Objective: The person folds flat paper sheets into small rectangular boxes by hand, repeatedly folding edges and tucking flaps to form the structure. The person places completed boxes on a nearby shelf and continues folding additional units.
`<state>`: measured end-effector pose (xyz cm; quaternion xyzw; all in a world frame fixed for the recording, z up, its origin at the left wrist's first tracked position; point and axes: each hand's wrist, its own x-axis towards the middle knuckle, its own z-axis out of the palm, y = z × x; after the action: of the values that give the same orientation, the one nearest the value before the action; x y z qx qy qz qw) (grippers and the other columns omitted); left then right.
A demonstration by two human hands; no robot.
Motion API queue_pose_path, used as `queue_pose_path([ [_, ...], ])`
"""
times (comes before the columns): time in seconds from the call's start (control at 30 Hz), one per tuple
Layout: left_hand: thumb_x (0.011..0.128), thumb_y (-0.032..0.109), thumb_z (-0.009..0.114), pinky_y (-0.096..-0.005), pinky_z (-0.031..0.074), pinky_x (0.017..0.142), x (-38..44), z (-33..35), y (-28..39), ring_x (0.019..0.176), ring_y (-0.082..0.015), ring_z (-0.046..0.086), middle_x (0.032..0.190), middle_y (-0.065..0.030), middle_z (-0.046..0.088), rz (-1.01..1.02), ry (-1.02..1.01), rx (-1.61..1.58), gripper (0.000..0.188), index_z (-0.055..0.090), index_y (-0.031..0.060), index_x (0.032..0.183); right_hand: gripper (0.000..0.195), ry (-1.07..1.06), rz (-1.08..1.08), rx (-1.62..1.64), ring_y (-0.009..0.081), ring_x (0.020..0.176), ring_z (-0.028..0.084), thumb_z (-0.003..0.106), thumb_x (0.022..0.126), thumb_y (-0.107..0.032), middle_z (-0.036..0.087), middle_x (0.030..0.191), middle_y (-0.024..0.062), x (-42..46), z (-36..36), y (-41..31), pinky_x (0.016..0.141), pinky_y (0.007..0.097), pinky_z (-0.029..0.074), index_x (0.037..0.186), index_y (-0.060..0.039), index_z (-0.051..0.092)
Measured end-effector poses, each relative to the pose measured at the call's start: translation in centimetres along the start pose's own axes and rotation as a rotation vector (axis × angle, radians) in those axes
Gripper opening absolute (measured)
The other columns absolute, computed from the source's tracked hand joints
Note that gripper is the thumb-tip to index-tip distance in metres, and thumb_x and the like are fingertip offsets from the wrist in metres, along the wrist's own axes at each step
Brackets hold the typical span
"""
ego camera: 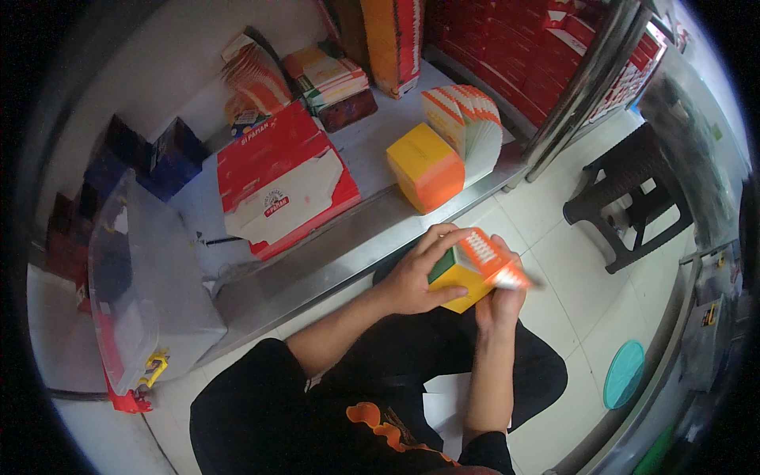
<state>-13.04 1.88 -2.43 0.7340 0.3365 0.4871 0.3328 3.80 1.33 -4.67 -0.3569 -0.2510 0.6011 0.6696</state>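
A small yellow, green and orange paperboard carton (460, 279) is held between my two hands above my lap. My left hand (415, 279) grips its near left side, thumb along the yellow face and fingers over the top. From the right, my right hand (504, 303) holds the carton near its orange flap (488, 258), which looks raised and is blurred at its tip. Some of the right fingers are hidden behind the flap. Just beyond my hands, a folded yellow and orange carton (424, 166) stands on the metal-edged counter (309, 261), against a stack of nested flattened cartons (469, 124).
A red and white box (288, 184) bearing writing lies on the counter. Packs of cartons (326, 77) sit behind it. A clear plastic bin (148, 279) stands left, dark blue boxes (175, 154) beyond. A black plastic stool (635, 190) is on the tiled floor, right; white sheets (445, 404) rest on my lap.
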Motion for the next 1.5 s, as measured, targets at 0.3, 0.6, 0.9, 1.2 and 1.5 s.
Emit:
queue_pose_path([
  [0.3,0.097,0.024,0.056,-0.0370,0.017,0.118,6.1,-7.7,-7.0,0.144,-0.0263,0.021,0.147,-0.0170,0.028,-0.203,0.044,-0.104,0.053,0.032,0.0031,0.139,0.047,-0.209,-0.587,-0.751,0.0393,0.143,0.024,0.064,0.090,-0.022,0.024,0.152,0.0264,6.0,7.8,2.9,0.116,0.0477,0.020,0.128,-0.0008,0.045],
  [0.6,0.097,0.047,0.057,-0.0345,0.025,0.116,17.7,-13.3,-13.6,0.142,-0.0245,0.031,0.155,-0.0171,0.031,-0.511,-0.365,-0.127,0.081,0.016,0.0097,0.156,0.047,0.249,-0.820,-0.993,0.0508,0.139,0.024,0.063,0.093,-0.022,0.018,0.150,0.0342,16.4,11.7,8.8,0.114,0.0504,0.024,0.123,0.0070,0.041],
  [0.9,0.094,0.053,0.059,-0.0355,0.034,0.111,16.9,-11.7,-16.3,0.135,-0.0226,0.042,0.150,-0.0138,0.041,-0.496,-0.339,0.047,0.090,0.011,0.0088,0.156,0.044,0.255,-0.809,-0.906,0.0504,0.137,0.028,0.068,0.089,-0.019,0.024,0.146,0.0330,16.2,10.9,9.5,0.112,0.0503,0.029,0.115,0.0069,0.045],
  [1.2,0.089,0.057,0.063,-0.0353,0.041,0.103,17.2,-11.4,-16.0,0.124,-0.0241,0.053,0.136,-0.0169,0.054,-0.654,-0.412,-0.171,0.087,0.031,0.0015,0.148,0.044,0.314,-0.777,-1.275,0.0377,0.095,0.058,0.078,0.079,-0.022,0.058,0.099,0.0206,19.3,4.8,1.3,0.082,0.0443,0.046,0.103,0.0015,0.049],
  [1.5,0.083,0.058,0.069,-0.0366,0.043,0.102,17.9,-11.5,-21.7,0.123,-0.0276,0.054,0.136,-0.0197,0.054,-0.561,-0.225,0.194,0.089,0.041,-0.0035,0.141,0.037,-0.575,-0.054,-1.859,0.0361,0.097,0.056,0.076,0.074,-0.023,0.058,0.100,0.0185,-18.3,-5.4,0.2,0.080,0.0482,0.044,0.099,-0.0010,0.060],
])
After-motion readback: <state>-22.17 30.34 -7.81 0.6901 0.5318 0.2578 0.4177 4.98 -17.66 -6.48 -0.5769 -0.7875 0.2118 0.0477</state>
